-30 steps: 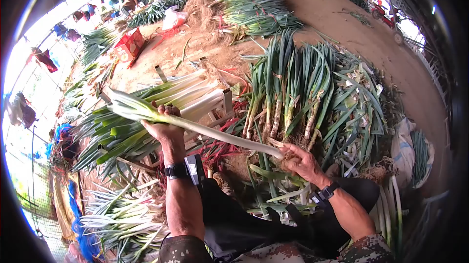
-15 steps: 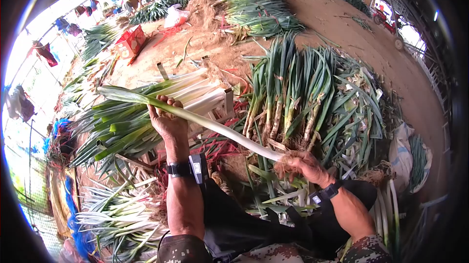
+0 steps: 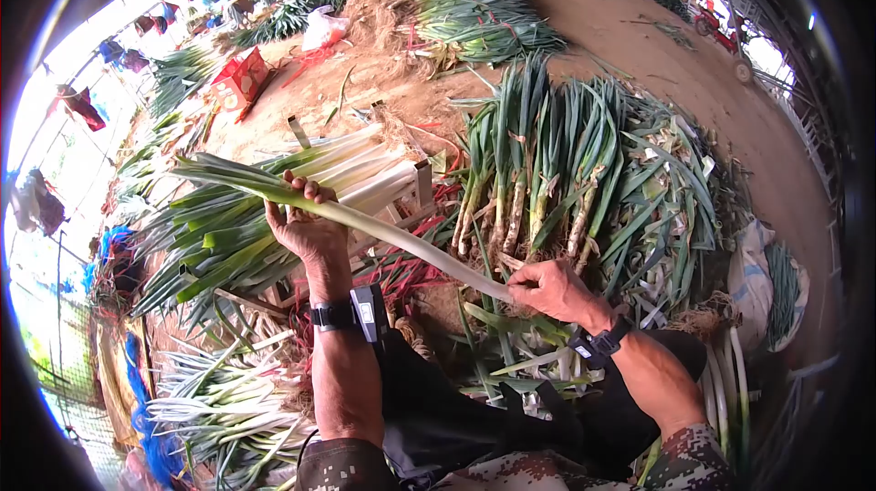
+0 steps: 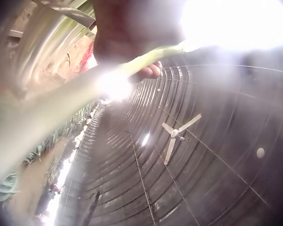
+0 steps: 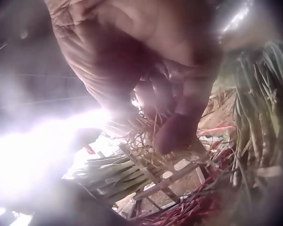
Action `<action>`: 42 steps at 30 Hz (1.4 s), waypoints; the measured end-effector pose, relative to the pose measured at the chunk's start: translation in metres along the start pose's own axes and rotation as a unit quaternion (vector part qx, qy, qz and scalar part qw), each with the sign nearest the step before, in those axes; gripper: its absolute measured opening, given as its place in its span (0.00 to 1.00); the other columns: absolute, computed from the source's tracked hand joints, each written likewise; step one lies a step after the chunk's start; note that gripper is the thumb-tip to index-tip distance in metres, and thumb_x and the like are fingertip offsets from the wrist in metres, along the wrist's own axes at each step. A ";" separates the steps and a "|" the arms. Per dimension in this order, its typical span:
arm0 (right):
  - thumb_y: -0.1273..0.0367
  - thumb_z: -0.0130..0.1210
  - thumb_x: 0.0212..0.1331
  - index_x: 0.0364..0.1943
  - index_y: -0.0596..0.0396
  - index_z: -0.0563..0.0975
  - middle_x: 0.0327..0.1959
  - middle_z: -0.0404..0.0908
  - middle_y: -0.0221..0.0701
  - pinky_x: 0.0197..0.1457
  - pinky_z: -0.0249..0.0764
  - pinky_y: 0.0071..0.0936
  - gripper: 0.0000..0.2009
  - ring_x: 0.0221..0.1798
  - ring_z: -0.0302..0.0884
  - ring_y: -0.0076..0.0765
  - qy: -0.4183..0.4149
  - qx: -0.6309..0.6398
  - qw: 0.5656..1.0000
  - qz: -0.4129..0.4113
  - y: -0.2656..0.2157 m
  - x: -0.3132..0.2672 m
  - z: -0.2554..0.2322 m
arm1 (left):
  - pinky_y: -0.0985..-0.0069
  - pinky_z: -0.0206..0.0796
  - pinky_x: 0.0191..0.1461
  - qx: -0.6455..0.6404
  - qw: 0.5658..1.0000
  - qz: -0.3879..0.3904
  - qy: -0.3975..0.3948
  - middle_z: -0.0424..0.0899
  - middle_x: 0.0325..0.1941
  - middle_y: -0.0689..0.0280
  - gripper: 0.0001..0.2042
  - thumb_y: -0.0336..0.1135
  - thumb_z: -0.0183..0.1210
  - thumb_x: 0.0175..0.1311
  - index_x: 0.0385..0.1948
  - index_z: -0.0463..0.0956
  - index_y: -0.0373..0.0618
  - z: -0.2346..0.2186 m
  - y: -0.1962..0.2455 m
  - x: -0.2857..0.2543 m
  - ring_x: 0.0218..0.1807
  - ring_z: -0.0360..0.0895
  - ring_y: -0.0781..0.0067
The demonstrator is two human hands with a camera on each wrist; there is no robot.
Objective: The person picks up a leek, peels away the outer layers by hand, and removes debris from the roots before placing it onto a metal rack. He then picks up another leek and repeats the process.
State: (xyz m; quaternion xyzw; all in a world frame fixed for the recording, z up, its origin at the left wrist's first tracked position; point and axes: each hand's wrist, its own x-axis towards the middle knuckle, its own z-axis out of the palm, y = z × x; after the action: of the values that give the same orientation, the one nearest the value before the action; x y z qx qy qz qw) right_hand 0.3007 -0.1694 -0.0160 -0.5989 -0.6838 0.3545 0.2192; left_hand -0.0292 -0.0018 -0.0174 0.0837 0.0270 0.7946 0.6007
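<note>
A long leek (image 3: 411,243) with a white stalk slants across the front of the body, green leaves to the left and root end to the right. My left hand (image 3: 310,226) holds it from below near the green part, fingers curled over the stalk. In the left wrist view the stalk (image 4: 52,101) runs blurred past the hand. My right hand (image 3: 557,292) grips the root end with bent fingers. Thin roots (image 5: 144,141) show beside the thumb in the right wrist view; in the head view the hand hides them.
Behind the left hand, a low rack (image 3: 424,182) bears several pale leeks (image 3: 351,167). Untrimmed leeks (image 3: 538,153) lie ahead, beside loose leaves (image 3: 671,208). Smaller stalks (image 3: 228,409) lie at lower left. Red strings (image 3: 411,265) tangle under the rack. A red bag (image 3: 242,80) stands farther back.
The leek's leafy end has swung a little left. The right hand has shifted its fingers at the root end, and the roots seen earlier beside it are now covered. The left hand keeps its hold.
</note>
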 end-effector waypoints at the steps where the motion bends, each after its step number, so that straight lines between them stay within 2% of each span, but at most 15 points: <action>1: 0.66 0.61 0.58 0.37 0.56 0.85 0.28 0.85 0.40 0.33 0.76 0.31 0.09 0.29 0.84 0.33 0.004 0.000 1.000 -0.011 0.000 0.000 0.003 | 0.76 0.66 0.32 -0.004 1.000 -0.001 0.003 0.76 0.32 0.64 0.22 0.51 0.54 0.68 0.47 0.75 0.38 0.001 0.000 0.000 0.30 0.71 0.70; 3: 0.69 0.62 0.57 0.35 0.59 0.85 0.25 0.86 0.36 0.34 0.76 0.26 0.08 0.29 0.82 0.24 0.014 0.002 0.999 -0.033 0.001 0.000 0.007 | 0.76 0.66 0.32 -0.005 1.000 0.001 0.002 0.76 0.32 0.64 0.23 0.52 0.55 0.68 0.48 0.75 0.37 0.003 0.000 -0.001 0.30 0.71 0.70; 6: 0.69 0.62 0.56 0.33 0.60 0.84 0.24 0.85 0.35 0.32 0.75 0.25 0.07 0.26 0.80 0.21 0.076 -0.027 0.990 -0.111 0.013 0.003 0.017 | 0.76 0.66 0.32 -0.008 1.000 0.003 -0.020 0.75 0.33 0.64 0.26 0.55 0.57 0.66 0.49 0.74 0.36 0.002 -0.001 -0.001 0.30 0.71 0.71; 9: 0.69 0.61 0.56 0.31 0.61 0.83 0.23 0.84 0.33 0.30 0.74 0.24 0.08 0.26 0.81 0.23 0.096 -0.016 0.989 -0.108 0.016 0.003 0.021 | 0.77 0.66 0.32 -0.030 0.998 -0.011 -0.059 0.74 0.33 0.65 0.29 0.56 0.59 0.65 0.51 0.72 0.33 0.000 0.003 0.002 0.30 0.70 0.73; 12: 0.65 0.60 0.56 0.28 0.58 0.82 0.25 0.84 0.36 0.31 0.75 0.31 0.09 0.28 0.84 0.39 0.075 0.055 0.995 0.022 0.036 0.000 0.023 | 0.79 0.66 0.32 -0.034 0.995 -0.024 -0.089 0.74 0.33 0.66 0.30 0.57 0.60 0.64 0.52 0.72 0.33 -0.002 0.006 0.002 0.30 0.69 0.74; 15: 0.63 0.60 0.56 0.35 0.57 0.83 0.27 0.86 0.35 0.33 0.76 0.29 0.11 0.30 0.85 0.34 -0.003 0.036 0.986 0.164 0.072 -0.010 0.027 | 0.79 0.66 0.32 -0.036 0.993 -0.029 -0.111 0.74 0.33 0.66 0.29 0.55 0.61 0.64 0.51 0.73 0.33 -0.001 0.011 0.000 0.30 0.68 0.74; 18: 0.65 0.60 0.57 0.45 0.56 0.82 0.31 0.87 0.35 0.36 0.77 0.29 0.14 0.35 0.86 0.29 0.019 -0.077 0.974 0.213 0.108 -0.030 0.032 | 0.78 0.66 0.33 -0.005 0.998 -0.010 -0.068 0.74 0.32 0.67 0.27 0.55 0.62 0.64 0.49 0.74 0.37 0.002 0.013 0.002 0.30 0.69 0.73; 20: 0.68 0.60 0.57 0.48 0.55 0.81 0.34 0.88 0.35 0.35 0.78 0.29 0.15 0.37 0.86 0.30 0.104 -0.025 0.989 0.101 0.115 -0.032 0.032 | 0.77 0.67 0.34 0.020 1.000 0.005 0.014 0.74 0.31 0.68 0.24 0.56 0.62 0.63 0.46 0.74 0.42 0.002 0.012 0.000 0.30 0.69 0.72; 22: 0.75 0.60 0.57 0.49 0.54 0.81 0.42 0.87 0.36 0.37 0.80 0.29 0.14 0.40 0.86 0.31 0.206 0.021 0.978 -0.023 0.092 -0.027 0.021 | 0.75 0.70 0.37 0.023 0.999 -0.005 0.030 0.74 0.31 0.67 0.20 0.50 0.65 0.63 0.40 0.73 0.43 -0.005 0.010 0.006 0.32 0.71 0.71; 26: 0.75 0.61 0.56 0.46 0.56 0.81 0.47 0.85 0.36 0.43 0.82 0.31 0.12 0.44 0.86 0.34 0.234 0.007 0.968 -0.092 0.009 -0.021 -0.008 | 0.74 0.75 0.38 0.096 0.990 0.014 0.106 0.76 0.30 0.65 0.17 0.47 0.66 0.64 0.37 0.72 0.44 -0.007 0.001 0.007 0.31 0.74 0.70; 27: 0.74 0.63 0.54 0.44 0.58 0.81 0.46 0.85 0.37 0.44 0.82 0.35 0.12 0.43 0.86 0.38 0.235 -0.062 0.954 -0.176 0.006 -0.016 -0.010 | 0.75 0.75 0.38 0.102 0.988 0.017 0.118 0.77 0.30 0.64 0.17 0.47 0.66 0.64 0.38 0.72 0.45 -0.007 -0.001 0.007 0.31 0.75 0.70; 29: 0.73 0.66 0.52 0.41 0.58 0.81 0.44 0.85 0.37 0.46 0.81 0.36 0.12 0.42 0.85 0.43 0.211 -0.107 0.947 -0.215 -0.003 -0.015 -0.008 | 0.75 0.76 0.38 0.117 0.983 0.020 0.143 0.77 0.30 0.63 0.16 0.46 0.66 0.65 0.38 0.72 0.45 -0.007 -0.004 0.006 0.30 0.76 0.70; 32: 0.72 0.67 0.50 0.40 0.57 0.80 0.42 0.85 0.36 0.45 0.82 0.36 0.13 0.41 0.85 0.43 0.166 -0.114 0.968 -0.150 0.009 -0.013 -0.003 | 0.78 0.74 0.34 0.134 0.978 0.009 0.161 0.74 0.30 0.65 0.15 0.44 0.67 0.65 0.41 0.72 0.46 0.000 -0.007 0.000 0.32 0.74 0.73; 35: 0.72 0.67 0.49 0.37 0.56 0.79 0.37 0.85 0.35 0.41 0.81 0.37 0.11 0.38 0.84 0.44 0.213 -0.159 0.941 -0.210 0.012 -0.009 0.000 | 0.77 0.73 0.34 0.152 0.982 -0.008 0.112 0.76 0.32 0.64 0.15 0.44 0.65 0.67 0.42 0.72 0.46 -0.029 -0.001 0.011 0.33 0.75 0.73; 42: 0.72 0.66 0.48 0.32 0.54 0.77 0.29 0.82 0.34 0.35 0.78 0.38 0.09 0.33 0.83 0.44 0.192 -0.169 0.951 -0.175 0.017 -0.007 -0.011 | 0.76 0.72 0.35 0.145 0.977 -0.103 0.117 0.77 0.35 0.63 0.12 0.44 0.59 0.72 0.43 0.72 0.45 -0.030 -0.002 0.013 0.33 0.74 0.72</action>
State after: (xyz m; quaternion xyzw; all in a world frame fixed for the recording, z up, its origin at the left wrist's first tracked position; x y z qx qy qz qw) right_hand 0.3209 -0.1728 -0.0207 -0.5551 -0.7725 0.0688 0.3005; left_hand -0.0353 0.0135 -0.0458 0.0734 0.2201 0.7202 0.6538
